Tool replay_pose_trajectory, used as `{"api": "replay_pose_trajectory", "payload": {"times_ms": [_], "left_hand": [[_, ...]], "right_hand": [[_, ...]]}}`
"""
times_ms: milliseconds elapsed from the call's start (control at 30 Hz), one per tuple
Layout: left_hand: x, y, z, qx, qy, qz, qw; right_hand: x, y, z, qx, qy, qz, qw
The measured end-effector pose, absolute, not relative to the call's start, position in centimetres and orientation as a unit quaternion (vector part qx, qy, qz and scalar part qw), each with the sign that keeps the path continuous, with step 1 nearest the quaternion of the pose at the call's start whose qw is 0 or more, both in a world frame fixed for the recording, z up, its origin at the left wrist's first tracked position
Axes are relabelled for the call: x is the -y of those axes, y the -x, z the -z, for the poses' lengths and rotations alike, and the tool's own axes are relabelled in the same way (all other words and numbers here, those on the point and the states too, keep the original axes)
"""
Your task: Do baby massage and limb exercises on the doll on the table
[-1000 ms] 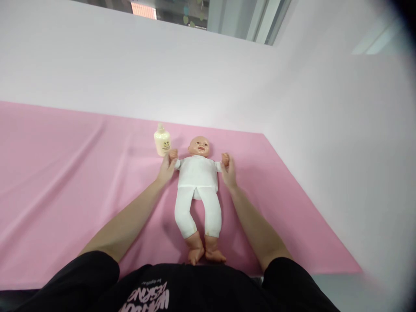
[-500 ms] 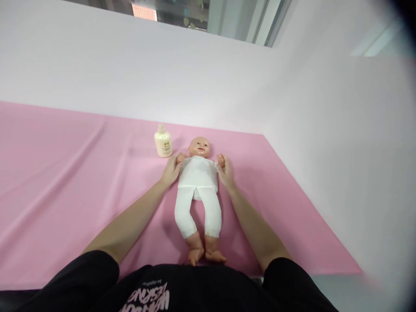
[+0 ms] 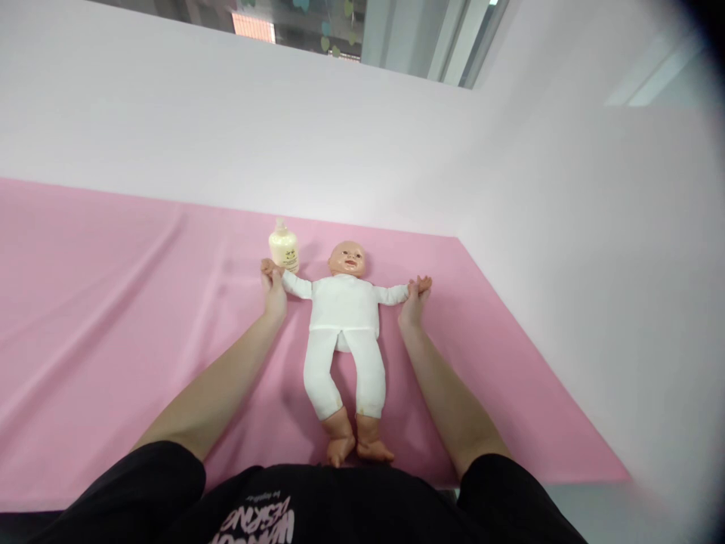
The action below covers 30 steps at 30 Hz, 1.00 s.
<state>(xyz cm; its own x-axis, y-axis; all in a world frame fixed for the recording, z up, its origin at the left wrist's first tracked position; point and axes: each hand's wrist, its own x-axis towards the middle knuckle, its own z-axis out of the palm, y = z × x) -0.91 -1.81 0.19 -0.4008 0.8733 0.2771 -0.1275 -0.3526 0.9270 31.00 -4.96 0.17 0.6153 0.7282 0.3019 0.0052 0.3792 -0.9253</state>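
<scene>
A baby doll (image 3: 344, 306) in a white top and white trousers lies on its back, head away from me and bare feet close to my body. Both its arms are stretched straight out to the sides. My left hand (image 3: 274, 293) is closed around the doll's wrist on the left, just in front of a pump bottle (image 3: 284, 248) of pale yellow liquid. On the other side, my right hand (image 3: 414, 304) grips the doll's other wrist, and the small doll hand sticks out beyond my fingers.
The doll and bottle rest on a pink padded surface (image 3: 141, 302) with creases at the left. A white wall (image 3: 254, 128) rises behind it and another on the right. Above is a window (image 3: 317, 30).
Both my hands have moved outward, drawing the doll's arms from close beside its body to stretched wide. The bottle and the doll's body have stayed put.
</scene>
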Motion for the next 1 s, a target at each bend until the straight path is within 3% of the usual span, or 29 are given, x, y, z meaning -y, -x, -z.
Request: {"api": "replay_pose_trajectory", "payload": {"times_ms": [100, 233, 333, 400, 533, 833, 1000], "left_hand": [[3.2, -0.3, -1.2, -0.423, -0.585, -0.646, 0.249], [4.7, -2.1, -2.2, -0.371, -0.811, -0.431, 0.134], [5.0, -2.9, -2.5, -0.368, -0.868, -0.322, 0.09], [5.1, -3.0, -2.6, -0.374, -0.87, -0.31, 0.082], [5.1, -2.8, -2.5, -0.366, -0.86, -0.346, 0.083], [3.2, -0.8, -0.9, -0.453, -0.556, -0.653, 0.245], [0.7, 1.3, 0.8, -0.534, -0.34, -0.697, 0.337]], "right_hand": [[6.2, -29.3, -1.4, 0.501, 0.485, -0.186, 0.692], [7.9, -27.2, -2.7, 0.731, 0.45, -0.123, 0.498], [8.5, -26.3, -3.2, 0.82, 0.439, -0.063, 0.362], [8.7, -26.2, -3.3, 0.824, 0.45, -0.044, 0.343], [8.6, -26.4, -3.0, 0.8, 0.449, -0.06, 0.393], [5.7, -29.9, -0.8, 0.437, 0.511, -0.211, 0.709], [4.3, -32.1, 0.7, 0.323, 0.559, -0.265, 0.717]]}}
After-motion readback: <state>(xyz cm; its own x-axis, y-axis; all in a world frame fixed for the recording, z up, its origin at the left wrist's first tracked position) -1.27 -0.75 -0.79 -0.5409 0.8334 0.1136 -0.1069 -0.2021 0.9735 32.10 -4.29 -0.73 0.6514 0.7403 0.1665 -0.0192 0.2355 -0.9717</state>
